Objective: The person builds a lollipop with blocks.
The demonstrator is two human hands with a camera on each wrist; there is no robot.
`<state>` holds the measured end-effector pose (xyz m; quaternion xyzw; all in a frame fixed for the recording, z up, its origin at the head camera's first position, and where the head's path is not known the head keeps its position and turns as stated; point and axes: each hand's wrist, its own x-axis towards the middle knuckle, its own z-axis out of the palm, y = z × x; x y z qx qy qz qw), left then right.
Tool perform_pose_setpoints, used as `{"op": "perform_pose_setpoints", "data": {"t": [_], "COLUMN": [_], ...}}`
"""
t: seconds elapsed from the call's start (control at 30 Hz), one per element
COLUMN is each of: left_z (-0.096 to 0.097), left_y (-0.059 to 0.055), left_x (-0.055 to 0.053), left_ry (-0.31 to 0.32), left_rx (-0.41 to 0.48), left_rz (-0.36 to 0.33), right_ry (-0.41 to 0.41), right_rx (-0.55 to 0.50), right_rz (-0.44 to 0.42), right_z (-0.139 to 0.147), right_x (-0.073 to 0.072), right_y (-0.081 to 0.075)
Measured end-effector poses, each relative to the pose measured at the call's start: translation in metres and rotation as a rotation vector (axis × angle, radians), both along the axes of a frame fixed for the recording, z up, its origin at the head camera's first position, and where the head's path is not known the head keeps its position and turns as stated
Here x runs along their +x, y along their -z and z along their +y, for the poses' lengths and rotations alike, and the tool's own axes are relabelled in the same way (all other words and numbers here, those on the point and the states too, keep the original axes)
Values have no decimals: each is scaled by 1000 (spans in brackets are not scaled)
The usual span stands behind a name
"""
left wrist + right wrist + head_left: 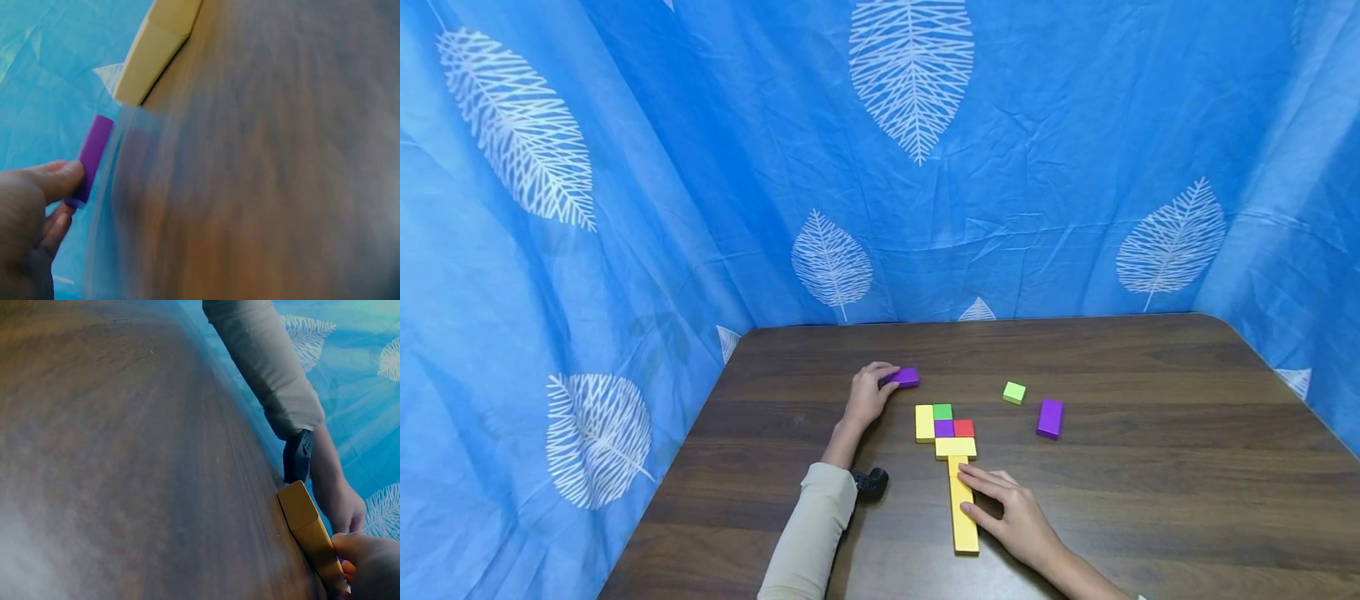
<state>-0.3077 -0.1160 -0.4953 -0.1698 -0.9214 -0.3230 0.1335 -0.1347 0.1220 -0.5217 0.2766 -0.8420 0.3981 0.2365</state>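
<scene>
My left hand (pixel 867 397) pinches a purple block (pixel 907 377) between thumb and fingers, at the back left of the table. In the left wrist view the same purple block (pixel 94 153) stands out past the thumb tip. My right hand (pixel 1017 515) rests with its fingertips and thumb on a long yellow strip (pixel 964 525) of blocks. Joined to the strip's far end is a crosswise yellow block (pixel 956 448). Beyond it sit a red block (pixel 964 427), a small purple block (pixel 943 428), a green block (pixel 942 411) and an upright yellow block (pixel 924 423), side by side.
To the right lie a loose light green block (pixel 1014 392) and another purple block (pixel 1050 419). A black device (pixel 871 484) is strapped at the left wrist. Blue curtains (pixel 1045 167) with white leaf prints stand behind and beside the brown wooden table (pixel 1150 467).
</scene>
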Motion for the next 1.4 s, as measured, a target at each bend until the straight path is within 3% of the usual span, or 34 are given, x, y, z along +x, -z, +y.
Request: {"op": "perform_pose_setpoints", "data": {"t": [0.2, 0.5, 0.77, 1.1, 1.4], "left_z": [26, 55, 53, 42, 51], "left_y": [-4, 0, 3, 4, 2], "left_x": [-6, -7, -9, -12, -13], "left_ry": [75, 173, 207, 170, 190], "left_rx": [-7, -36, -57, 36, 17], "left_rz": [7, -20, -46, -138, -175], "right_ry": [8, 34, 22, 10, 15], "right_rx": [11, 50, 52, 26, 44], "right_rz": [-17, -79, -95, -40, -50], "right_z": [1, 1, 1, 1, 1], "right_x": [0, 1, 1, 0, 1], "right_y": [0, -3, -4, -1, -1]}}
